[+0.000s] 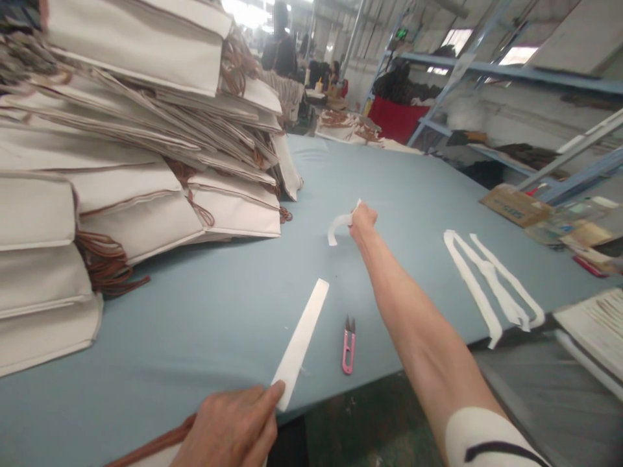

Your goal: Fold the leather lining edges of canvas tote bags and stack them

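Note:
My left hand (238, 421) is at the near edge of the table, its fingers curled and one fingertip pressed on the near end of a flat white strip (304, 331). Part of a pale piece with a brown cord (156, 444) shows beside and under this hand. Farther out, my right hand (364, 217) is closed around a thin white band (335, 228), whose free end curls down to the left. Pink thread snips (348, 347) lie between my arms, blades pointing away from me.
Tall stacks of cream fabric bags (233, 211) with brown cords rise on the left. Long white strips (472, 272) lie on the right of the blue-grey table (204, 344), some over its edge. A cardboard box (516, 205) and shelving (511, 71) stand beyond; people are in the background.

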`<state>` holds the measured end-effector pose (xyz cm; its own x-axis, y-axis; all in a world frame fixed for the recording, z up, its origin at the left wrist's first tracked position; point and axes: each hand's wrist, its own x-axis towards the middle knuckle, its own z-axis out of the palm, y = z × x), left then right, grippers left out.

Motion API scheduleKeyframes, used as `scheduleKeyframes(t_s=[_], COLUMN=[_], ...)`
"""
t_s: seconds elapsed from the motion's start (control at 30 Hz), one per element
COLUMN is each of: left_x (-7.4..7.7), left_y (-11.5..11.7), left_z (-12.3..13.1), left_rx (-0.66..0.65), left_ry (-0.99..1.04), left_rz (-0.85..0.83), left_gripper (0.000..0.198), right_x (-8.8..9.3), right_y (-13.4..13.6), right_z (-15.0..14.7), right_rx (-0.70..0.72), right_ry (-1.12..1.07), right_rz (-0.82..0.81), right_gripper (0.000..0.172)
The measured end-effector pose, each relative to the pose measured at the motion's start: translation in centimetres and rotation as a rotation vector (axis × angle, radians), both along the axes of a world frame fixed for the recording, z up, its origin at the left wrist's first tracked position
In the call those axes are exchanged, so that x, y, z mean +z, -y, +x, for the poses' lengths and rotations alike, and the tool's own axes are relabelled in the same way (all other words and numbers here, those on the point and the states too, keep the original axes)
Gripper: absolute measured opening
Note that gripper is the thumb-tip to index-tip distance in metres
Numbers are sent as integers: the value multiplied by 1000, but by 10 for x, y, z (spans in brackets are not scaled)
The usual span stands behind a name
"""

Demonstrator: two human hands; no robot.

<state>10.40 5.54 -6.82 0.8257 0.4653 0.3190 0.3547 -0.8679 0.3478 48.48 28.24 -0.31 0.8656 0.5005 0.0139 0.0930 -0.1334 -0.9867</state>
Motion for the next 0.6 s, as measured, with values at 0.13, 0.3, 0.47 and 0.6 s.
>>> scheduleKeyframes(t_s=[0.13,0.3,0.47,0.6], left_x=[-1,12,35,54], left_y=[2,4,-4,-8], left_z=[-1,1,2,-4], left_rx=[108,236,231,165], left_ry=[4,54,248,500], left_rz=[-174,-633,-894,-1124], left_gripper=[42,45,53,73], right_x=[25,48,73,77], right_y=[13,57,123,174], right_z=[-52,-144,-232,-276], right_rx=[127,359,579,695], right_ry=[-278,-559,-747,-831], right_rz=[51,120,165,221], right_gripper=[37,34,24,26])
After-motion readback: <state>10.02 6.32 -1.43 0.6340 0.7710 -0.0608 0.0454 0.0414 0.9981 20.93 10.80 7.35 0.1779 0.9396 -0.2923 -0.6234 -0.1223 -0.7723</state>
